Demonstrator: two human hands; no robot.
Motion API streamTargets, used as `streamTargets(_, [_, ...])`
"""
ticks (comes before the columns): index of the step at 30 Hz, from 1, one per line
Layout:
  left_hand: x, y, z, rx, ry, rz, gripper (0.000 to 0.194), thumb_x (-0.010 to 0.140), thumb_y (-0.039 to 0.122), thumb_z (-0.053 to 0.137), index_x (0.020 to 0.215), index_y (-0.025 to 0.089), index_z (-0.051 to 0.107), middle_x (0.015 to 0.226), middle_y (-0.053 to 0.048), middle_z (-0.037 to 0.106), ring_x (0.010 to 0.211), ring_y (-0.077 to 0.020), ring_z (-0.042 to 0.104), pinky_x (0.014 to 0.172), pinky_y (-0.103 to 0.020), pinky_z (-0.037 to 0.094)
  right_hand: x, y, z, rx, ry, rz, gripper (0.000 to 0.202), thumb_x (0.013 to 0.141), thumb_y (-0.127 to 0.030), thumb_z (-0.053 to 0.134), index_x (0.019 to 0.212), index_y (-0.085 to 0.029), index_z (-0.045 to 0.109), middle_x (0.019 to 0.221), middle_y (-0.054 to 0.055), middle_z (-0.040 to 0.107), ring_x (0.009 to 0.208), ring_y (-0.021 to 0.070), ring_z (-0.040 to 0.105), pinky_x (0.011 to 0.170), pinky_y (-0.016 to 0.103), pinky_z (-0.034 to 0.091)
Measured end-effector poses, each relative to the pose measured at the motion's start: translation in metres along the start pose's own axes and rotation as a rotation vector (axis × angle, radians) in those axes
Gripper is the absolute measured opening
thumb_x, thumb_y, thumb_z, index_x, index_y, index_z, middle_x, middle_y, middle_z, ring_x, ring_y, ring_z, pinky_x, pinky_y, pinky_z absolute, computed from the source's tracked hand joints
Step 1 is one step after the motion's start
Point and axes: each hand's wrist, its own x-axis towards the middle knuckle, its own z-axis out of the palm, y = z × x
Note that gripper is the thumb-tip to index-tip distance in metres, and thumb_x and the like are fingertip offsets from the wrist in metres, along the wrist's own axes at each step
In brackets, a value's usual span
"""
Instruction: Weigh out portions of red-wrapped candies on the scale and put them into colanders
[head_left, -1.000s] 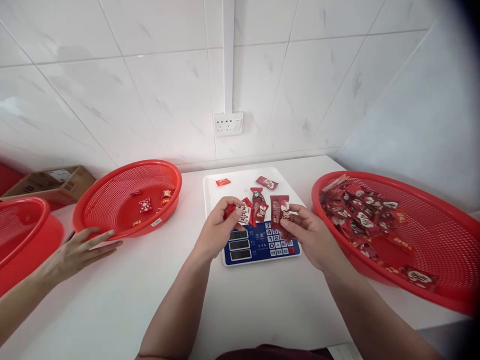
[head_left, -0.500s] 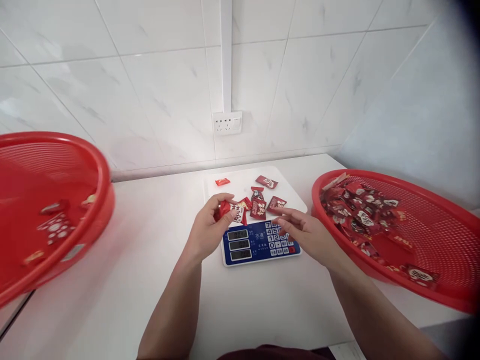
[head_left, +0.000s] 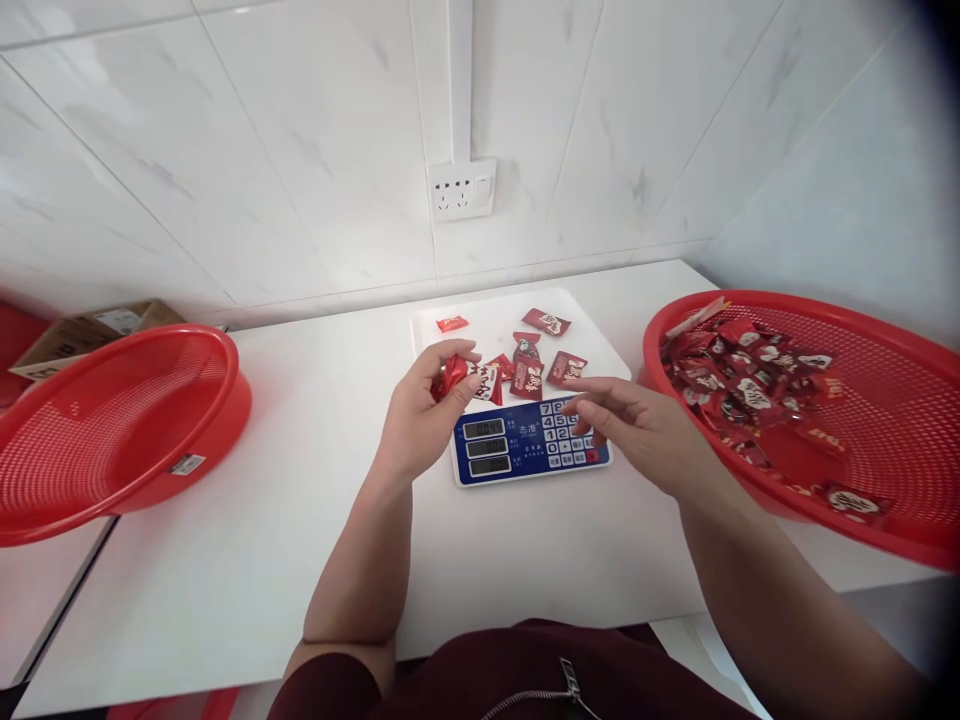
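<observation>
Red pkts (head_left: 527, 378) are on the white pan (head_left: 499, 312) of your scale (head_left: 525, 446): approx. five there, two overlapping mid-pan. One more sits right by your L hand (head_left: 420, 415); can't tell if it's on the pan or in your grip. My read: you're partway. Some are down on the pan; whatever your L hand is curled round, at least one red-and-white pkt (head_left: 486, 382), isn't set down yet (exact no. hidden). Your R hand (head_left: 645, 430) shows nothing in it, fingers half bent w/ a narrow gap at the thumb, over the keypad (head_left: 562, 434); contact unclear.

Containers: R basket (head_left: 900, 425) has a big heap of pkts, mostly at the scale end, w/ a stray near the front rim, so plenty left there. L basket (head_left: 176, 405) shows mesh wall + white label (head_left: 187, 464); part's out of frame. Cardboard box (head_left: 82, 335) behind it, contents can't be seen.
</observation>
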Motion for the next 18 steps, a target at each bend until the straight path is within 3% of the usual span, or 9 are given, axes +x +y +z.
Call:
streamTargets(4, [-0.001, 0.000, 0.003, -0.053, -0.033, 0.010, 0.025, 0.081, 0.023, 0.059, 0.106, 0.026, 0.061, 0.103, -0.003, 0.063, 0.077, -0.0135, 0.056, 0.063, -0.024, 0.048, -0.001, 0.000, 0.003, 0.055, -0.044, 0.007, 0.047, 0.078, -0.055, 0.058, 0.110, -0.021, 0.063, 0.085, 0.006, 0.069, 0.064, 0.0159, 0.062, 0.054, 0.029, 0.052])
streamTargets(9, [-0.005, 0.000, 0.015, -0.094, -0.271, -0.029, 0.026, 0.081, 0.023, 0.061, 0.108, 0.026, 0.062, 0.108, -0.004, 0.063, 0.097, -0.0185, 0.058, 0.080, -0.028, 0.047, -0.004, 0.004, 0.013, 0.243, -0.272, -0.032, 0.049, 0.078, -0.051, 0.060, 0.117, -0.023, 0.057, 0.087, 0.005, 0.068, 0.067, 0.0157, 0.063, 0.054, 0.027, 0.051])
streamTargets(12, [-0.006, -0.001, 0.020, -0.055, -0.378, -0.068, 0.029, 0.081, 0.026, 0.061, 0.111, 0.027, 0.061, 0.112, -0.004, 0.063, 0.102, -0.0198, 0.057, 0.084, -0.031, 0.047, -0.003, 0.006, 0.021, 0.323, -0.314, -0.006, 0.037, 0.078, -0.049, 0.062, 0.102, -0.021, 0.059, 0.071, 0.001, 0.065, 0.060, 0.0130, 0.059, 0.052, 0.025, 0.048])
streamTargets(15, [-0.003, -0.001, 0.018, 0.036, -0.283, -0.081, 0.031, 0.080, 0.030, 0.062, 0.111, 0.026, 0.060, 0.112, -0.004, 0.063, 0.095, -0.0175, 0.059, 0.080, -0.030, 0.049, 0.002, 0.006, 0.024, 0.358, -0.224, 0.044, 0.035, 0.074, -0.048, 0.067, 0.091, -0.019, 0.059, 0.059, -0.002, 0.061, 0.052, 0.0109, 0.055, 0.050, 0.024, 0.046])
streamTargets(18, [0.001, -0.002, 0.009, 0.139, -0.012, -0.060, 0.027, 0.083, 0.032, 0.058, 0.108, 0.023, 0.059, 0.099, -0.003, 0.064, 0.078, -0.0130, 0.059, 0.068, -0.026, 0.051, 0.012, 0.006, 0.020, 0.354, -0.076, 0.078, 0.049, 0.073, -0.048, 0.066, 0.110, -0.018, 0.057, 0.065, 0.000, 0.064, 0.057, 0.0129, 0.058, 0.051, 0.025, 0.047])
